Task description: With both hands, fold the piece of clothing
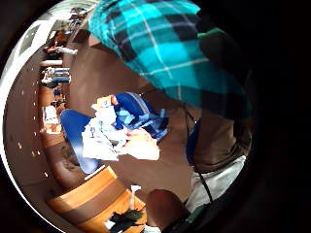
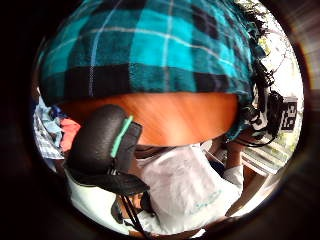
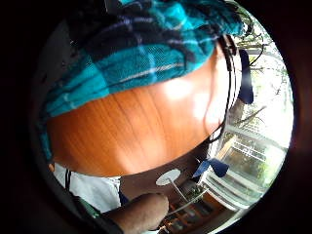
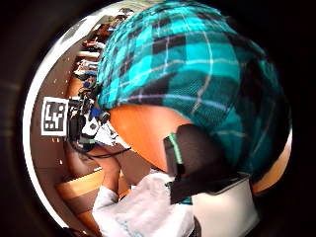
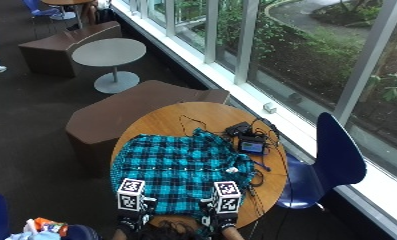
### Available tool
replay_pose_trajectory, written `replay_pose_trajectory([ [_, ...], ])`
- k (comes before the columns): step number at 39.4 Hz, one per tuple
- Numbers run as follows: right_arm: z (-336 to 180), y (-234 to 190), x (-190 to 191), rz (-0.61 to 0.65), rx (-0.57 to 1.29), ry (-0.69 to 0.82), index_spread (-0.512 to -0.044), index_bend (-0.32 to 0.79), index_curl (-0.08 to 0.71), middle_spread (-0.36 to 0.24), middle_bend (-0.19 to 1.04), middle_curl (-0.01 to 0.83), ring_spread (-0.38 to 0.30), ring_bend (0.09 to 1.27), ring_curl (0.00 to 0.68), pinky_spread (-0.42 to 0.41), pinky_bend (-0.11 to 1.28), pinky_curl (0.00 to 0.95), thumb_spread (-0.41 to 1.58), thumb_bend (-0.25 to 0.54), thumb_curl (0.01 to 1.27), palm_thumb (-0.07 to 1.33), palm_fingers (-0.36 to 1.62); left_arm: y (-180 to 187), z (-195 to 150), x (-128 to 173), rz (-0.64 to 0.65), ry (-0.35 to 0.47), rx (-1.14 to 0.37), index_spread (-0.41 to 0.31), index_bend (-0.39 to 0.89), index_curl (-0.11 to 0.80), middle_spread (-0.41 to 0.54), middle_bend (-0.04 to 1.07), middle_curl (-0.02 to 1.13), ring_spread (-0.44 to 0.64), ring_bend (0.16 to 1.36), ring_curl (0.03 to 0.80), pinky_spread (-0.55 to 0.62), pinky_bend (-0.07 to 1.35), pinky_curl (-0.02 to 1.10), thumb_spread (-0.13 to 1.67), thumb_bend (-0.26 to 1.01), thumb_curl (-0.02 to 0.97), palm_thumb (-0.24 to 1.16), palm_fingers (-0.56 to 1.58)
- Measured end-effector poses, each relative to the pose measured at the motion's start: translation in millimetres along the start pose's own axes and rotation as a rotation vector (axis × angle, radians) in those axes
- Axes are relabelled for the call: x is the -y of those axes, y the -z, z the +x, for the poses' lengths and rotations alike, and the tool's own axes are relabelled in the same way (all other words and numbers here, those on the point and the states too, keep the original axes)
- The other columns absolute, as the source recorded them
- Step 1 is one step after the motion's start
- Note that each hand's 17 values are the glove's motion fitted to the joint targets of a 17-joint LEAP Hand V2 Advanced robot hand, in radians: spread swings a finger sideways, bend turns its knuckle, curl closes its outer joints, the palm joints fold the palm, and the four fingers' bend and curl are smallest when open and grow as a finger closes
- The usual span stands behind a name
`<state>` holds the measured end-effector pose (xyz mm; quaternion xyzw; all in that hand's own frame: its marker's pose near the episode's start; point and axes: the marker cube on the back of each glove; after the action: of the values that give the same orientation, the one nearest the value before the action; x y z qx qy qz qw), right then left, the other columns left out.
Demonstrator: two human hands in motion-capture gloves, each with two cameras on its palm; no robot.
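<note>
Hands: nearest the outside camera, the left hand (image 5: 133, 216) and the right hand (image 5: 221, 218) are seen at the near hem of the shirt, side by side with a gap between them. Their fingers are hidden in every view, so it cannot be told whether the cloth is gripped or only touched.
Table: a round wooden table (image 5: 185, 119) carries everything; its bare top is seen beyond the hands, past the far edge of the shirt, and as a narrow strip between the hands.
Shirt: a teal and black plaid shirt (image 5: 178, 167) is laid out nearly flat, reaching away from both hands toward the middle of the table. In all four palm views it is shown close up, with bare wood beside it.
Gear: a small device with a lit screen (image 5: 252, 147) and loose cables (image 5: 195, 121) are placed well beyond the right hand, just off the far right corner of the shirt.
Progress: the shirt appears spread out, bunched a little at its right side, and no clear fold is seen yet. The task is judged to be at its start, with all the folds probably left to make.
</note>
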<state>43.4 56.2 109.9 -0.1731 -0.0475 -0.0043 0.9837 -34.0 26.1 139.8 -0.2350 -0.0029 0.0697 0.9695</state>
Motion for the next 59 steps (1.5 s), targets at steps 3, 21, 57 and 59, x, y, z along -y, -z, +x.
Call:
replay_pose_trajectory([
  [3,5,-2,4,0.026,-0.004,-0.011,-0.322,0.17,0.258,-0.001,0.19,0.287,0.110,0.26,0.219,0.226,0.49,0.316,1.16,0.045,0.31,0.45,0.31,-6,-7,8,0.111,0.016,-0.014,-0.037,0.17,0.124,0.059,0.25,0.35,0.14,0.68,0.307,0.14,0.75,0.35,1.14,-0.01,0.258,0.26,0.24],
  [21,16,67,-21,0.309,-0.119,0.238,-0.302,0.08,0.305,-0.209,0.37,0.400,-0.224,0.59,0.369,-0.150,0.44,0.340,1.26,0.206,0.39,0.86,1.28,59,-19,-53,0.721,-0.070,-0.074,-0.288,0.24,0.308,-0.311,0.44,0.44,-0.34,0.64,0.350,-0.29,0.54,0.34,1.28,0.14,0.318,0.63,1.30],
  [57,27,142,266,0.117,0.106,-0.083,-0.276,0.20,0.358,-0.197,0.70,0.553,-0.196,0.94,0.545,-0.275,0.74,0.490,1.01,-0.022,0.36,0.82,1.38,92,-79,186,0.101,0.120,-0.135,-0.330,0.17,0.377,-0.395,0.74,0.54,-0.39,1.00,0.514,-0.41,0.80,0.50,1.18,-0.02,0.315,0.64,1.35],
  [59,34,137,270,0.160,0.090,-0.104,-0.275,0.19,0.366,-0.196,0.71,0.556,-0.195,0.94,0.548,-0.276,0.75,0.492,1.00,-0.024,0.37,0.82,1.37,95,-80,182,0.153,0.169,-0.093,-0.330,0.18,0.385,-0.396,0.74,0.54,-0.39,1.00,0.514,-0.40,0.78,0.50,1.18,-0.02,0.315,0.64,1.34],
])
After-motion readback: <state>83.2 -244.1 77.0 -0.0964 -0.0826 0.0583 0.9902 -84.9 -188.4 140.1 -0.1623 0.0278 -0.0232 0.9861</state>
